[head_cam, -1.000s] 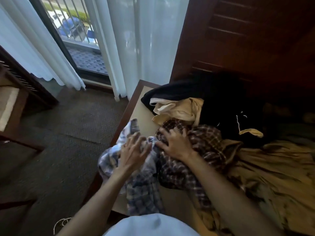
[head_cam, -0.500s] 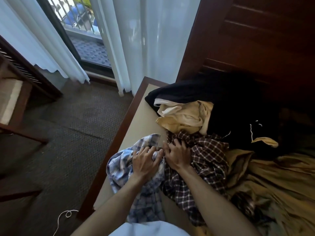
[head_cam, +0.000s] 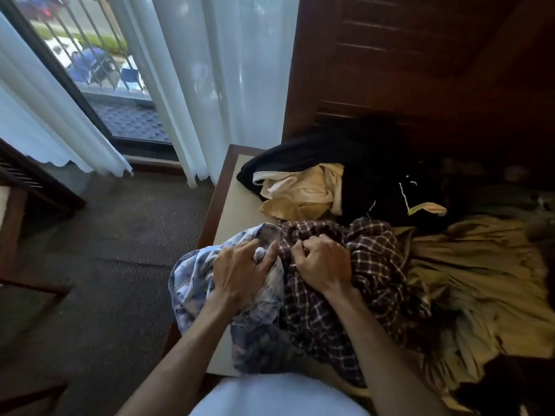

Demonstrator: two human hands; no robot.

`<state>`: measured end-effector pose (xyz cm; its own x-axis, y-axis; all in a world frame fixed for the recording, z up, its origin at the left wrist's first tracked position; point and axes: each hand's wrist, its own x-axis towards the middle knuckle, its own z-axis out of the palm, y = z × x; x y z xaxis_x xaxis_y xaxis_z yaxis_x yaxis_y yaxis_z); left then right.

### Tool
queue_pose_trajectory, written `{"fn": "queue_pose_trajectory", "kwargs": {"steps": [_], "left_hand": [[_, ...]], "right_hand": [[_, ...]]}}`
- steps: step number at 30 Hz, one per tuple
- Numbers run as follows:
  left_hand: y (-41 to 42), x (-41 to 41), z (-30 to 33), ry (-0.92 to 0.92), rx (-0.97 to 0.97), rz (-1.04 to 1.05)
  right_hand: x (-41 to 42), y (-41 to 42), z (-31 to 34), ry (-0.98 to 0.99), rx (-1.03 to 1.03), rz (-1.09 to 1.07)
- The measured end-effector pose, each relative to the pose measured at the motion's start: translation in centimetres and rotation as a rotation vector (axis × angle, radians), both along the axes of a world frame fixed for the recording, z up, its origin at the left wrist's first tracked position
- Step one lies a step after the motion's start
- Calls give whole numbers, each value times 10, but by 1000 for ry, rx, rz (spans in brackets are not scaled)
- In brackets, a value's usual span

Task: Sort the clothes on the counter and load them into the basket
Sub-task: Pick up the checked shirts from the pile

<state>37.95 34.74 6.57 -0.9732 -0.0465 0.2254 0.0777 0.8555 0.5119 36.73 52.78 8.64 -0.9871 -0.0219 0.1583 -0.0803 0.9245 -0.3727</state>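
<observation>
A home room: sheer curtains (head_cam: 216, 85), brown carpet (head_cam: 114, 265), louvred wooden door (head_cam: 420, 70), heaped clothes (head_cam: 375, 235).

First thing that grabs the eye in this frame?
At centre the left hand grips a blue plaid shirt, the right hand a maroon plaid shirt. Behind them on the counter lies a black garment with a cream garment against it; white curtains hang upper left.
</observation>
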Motion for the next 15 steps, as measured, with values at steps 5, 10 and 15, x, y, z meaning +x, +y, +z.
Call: {"fn": "queue_pose_trajectory", "kwargs": {"steps": [5, 10, 15], "left_hand": [[27, 10, 58, 107, -5, -182], [66, 31, 102, 231, 34, -349], [112, 67, 148, 359, 205, -507]], "right_hand": [[43, 20, 54, 158, -10, -155], [96, 49, 100, 336, -9, -250], [160, 105, 153, 509, -26, -361]]}}
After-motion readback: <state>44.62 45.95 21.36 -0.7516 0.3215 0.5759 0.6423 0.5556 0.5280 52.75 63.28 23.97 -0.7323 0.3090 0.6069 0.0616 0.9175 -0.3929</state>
